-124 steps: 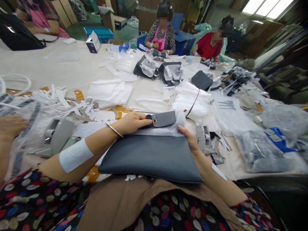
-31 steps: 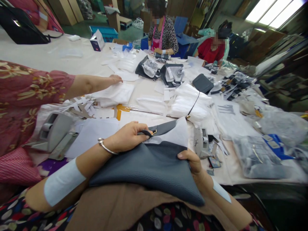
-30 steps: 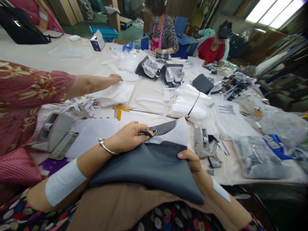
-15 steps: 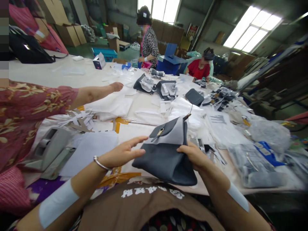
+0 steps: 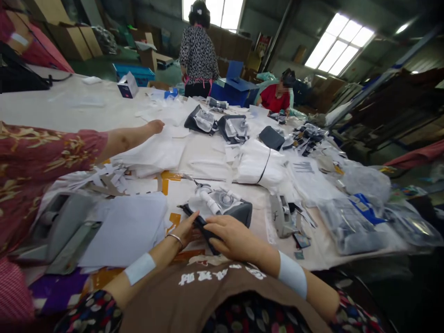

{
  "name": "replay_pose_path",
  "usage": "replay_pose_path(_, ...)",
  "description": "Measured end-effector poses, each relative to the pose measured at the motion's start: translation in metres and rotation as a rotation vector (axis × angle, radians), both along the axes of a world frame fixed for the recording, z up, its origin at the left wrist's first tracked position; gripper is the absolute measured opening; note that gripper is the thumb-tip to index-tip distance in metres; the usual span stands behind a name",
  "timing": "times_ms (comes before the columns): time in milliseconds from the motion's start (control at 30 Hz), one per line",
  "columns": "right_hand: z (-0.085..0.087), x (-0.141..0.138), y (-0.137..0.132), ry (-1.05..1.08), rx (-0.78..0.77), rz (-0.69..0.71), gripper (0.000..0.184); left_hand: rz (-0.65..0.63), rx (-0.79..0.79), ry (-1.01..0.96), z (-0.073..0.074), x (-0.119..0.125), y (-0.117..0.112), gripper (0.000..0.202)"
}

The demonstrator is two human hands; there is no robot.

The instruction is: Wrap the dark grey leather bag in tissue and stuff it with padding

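Note:
A dark grey handbag [image 5: 205,230] is in both my hands, turned nearly edge-on above the table's near edge. My left hand [image 5: 188,230] grips its left side, thumb on top. My right hand [image 5: 234,236] is closed over its right side, fingers curled onto the dark edge. Just beyond lies another dark grey bag [image 5: 243,212], topped with a plastic-wrapped strap bundle [image 5: 222,200]. How the two touch is hidden by my hands.
White paper sheets [image 5: 125,226] and a grey tape dispenser [image 5: 65,222] lie left; a smaller dispenser [image 5: 282,215] stands right. A banded white stack [image 5: 260,162] and more bags [image 5: 271,138] lie farther back. A co-worker's arm [image 5: 132,137] reaches in from the left.
The handbag has turned from broadside to nearly edge-on and come down toward me. My left hand has closed on it. The strap bundle, banded stack and small dispenser now show more fully.

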State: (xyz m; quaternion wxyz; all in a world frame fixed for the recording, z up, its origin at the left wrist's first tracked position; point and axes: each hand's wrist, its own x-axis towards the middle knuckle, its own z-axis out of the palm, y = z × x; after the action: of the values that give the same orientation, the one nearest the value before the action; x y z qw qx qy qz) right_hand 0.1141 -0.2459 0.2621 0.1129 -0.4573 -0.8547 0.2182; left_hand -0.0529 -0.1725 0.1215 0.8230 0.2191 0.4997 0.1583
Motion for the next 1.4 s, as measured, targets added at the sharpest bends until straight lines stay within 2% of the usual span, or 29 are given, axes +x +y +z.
replay_pose_path(100, -0.025, 0.039, 0.000, 0.091, 0.081, -0.319, 0.034, -0.013, -0.053, 0.103, -0.004, -0.013, -0.004, 0.050)
replay_pose_path(200, -0.065, 0.077, 0.005, -0.009, 0.053, -0.634, 0.047, -0.065, 0.042, 0.164, -0.001, -0.007, -0.001, 0.048)
replay_pose_path(267, -0.086, 0.089, 0.007, -0.115, -0.016, -0.648, 0.053, -0.082, 0.122, 0.220, -0.002, 0.003, 0.009, 0.042)
replay_pose_path(333, -0.096, 0.085, 0.006, -0.181, -0.073, -0.554, 0.050, -0.082, 0.194, 0.304, -0.007, 0.010, 0.024, 0.039)
replay_pose_path(467, -0.100, 0.052, -0.007, -0.171, -0.052, -0.378, 0.034, -0.060, 0.372, 0.560, -0.021, 0.008, 0.048, 0.043)
replay_pose_path(533, -0.100, 0.040, -0.013, -0.144, -0.031, -0.336, 0.030, -0.036, 0.473, 0.672, -0.025, 0.001, 0.047, 0.040)
replay_pose_path(600, -0.102, 0.041, -0.016, -0.096, -0.010, -0.323, 0.033, -0.017, 0.582, 0.727, -0.023, -0.005, 0.035, 0.039)
replay_pose_path(700, -0.108, 0.065, -0.013, 0.038, 0.063, -0.457, 0.033, -0.007, 0.774, 0.708, -0.013, -0.008, 0.012, 0.047)
replay_pose_path(767, -0.115, 0.088, -0.001, 0.139, 0.075, -0.676, 0.034, -0.015, 0.853, 0.697, -0.005, -0.004, 0.003, 0.057)
replay_pose_path(800, -0.118, 0.098, 0.009, 0.184, 0.024, -0.792, 0.037, -0.033, 0.865, 0.700, -0.002, -0.001, 0.002, 0.064)
replay_pose_path(867, -0.127, 0.113, 0.033, 0.257, -0.200, -0.940, 0.050, -0.109, 0.840, 0.724, 0.002, 0.008, 0.009, 0.077)
replay_pose_path(900, -0.132, 0.118, 0.046, 0.283, -0.330, -0.949, 0.054, -0.158, 0.821, 0.736, 0.002, 0.012, 0.016, 0.080)
replay_pose_path(1000, -0.147, 0.121, 0.076, 0.324, -0.554, -0.866, 0.043, -0.222, 0.659, 0.679, -0.003, 0.025, 0.037, 0.079)
replay_pose_path(1100, -0.158, 0.121, 0.084, 0.374, -0.676, -0.763, 0.036, -0.192, 0.434, 0.524, -0.013, 0.031, 0.050, 0.064)
replay_pose_path(1233, -0.168, 0.123, 0.073, 0.392, -0.725, -0.681, 0.038, -0.180, 0.331, 0.404, -0.027, 0.029, 0.048, 0.046)
replay_pose_path(1400, -0.177, 0.116, 0.073, 0.236, -0.632, -0.692, 0.029, -0.180, 0.378, 0.435, -0.031, 0.027, 0.043, 0.048)
